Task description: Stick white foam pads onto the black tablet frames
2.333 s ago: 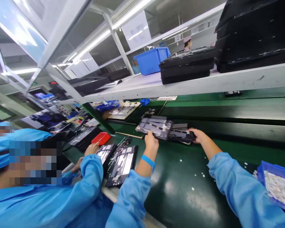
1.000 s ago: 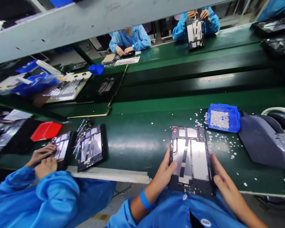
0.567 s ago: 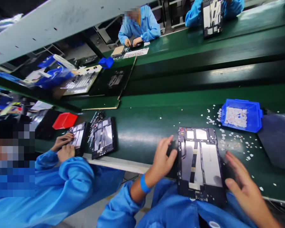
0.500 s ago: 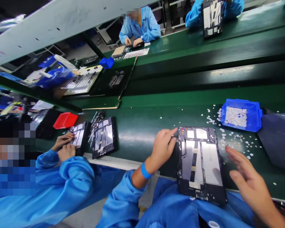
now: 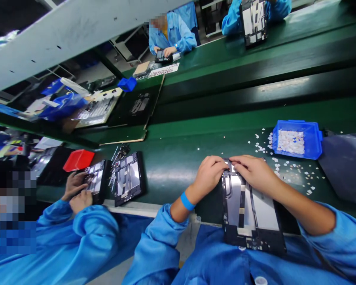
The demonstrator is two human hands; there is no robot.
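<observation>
A tablet with its back off leans on the bench edge and against my body. White panels, thin cables and a dark ribbon show inside it. My left hand grips the tablet's upper left corner, fingers curled together. Reaching across from the right, my right hand has its fingers pinched at the same corner. The fingertips of both hands nearly meet there. Whatever small piece sits under them is hidden. A blue bin of small white pieces stands beyond the tablet to the right.
Loose white bits lie scattered near the bin, beside a dark grey object. To the left are another opened tablet, a red bin and a co-worker's hands on a tablet. Other people work across the green bench.
My right hand has come in from the tablet's right side to its upper left corner and closed into a pinch. My left hand has curled its fingers at that corner.
</observation>
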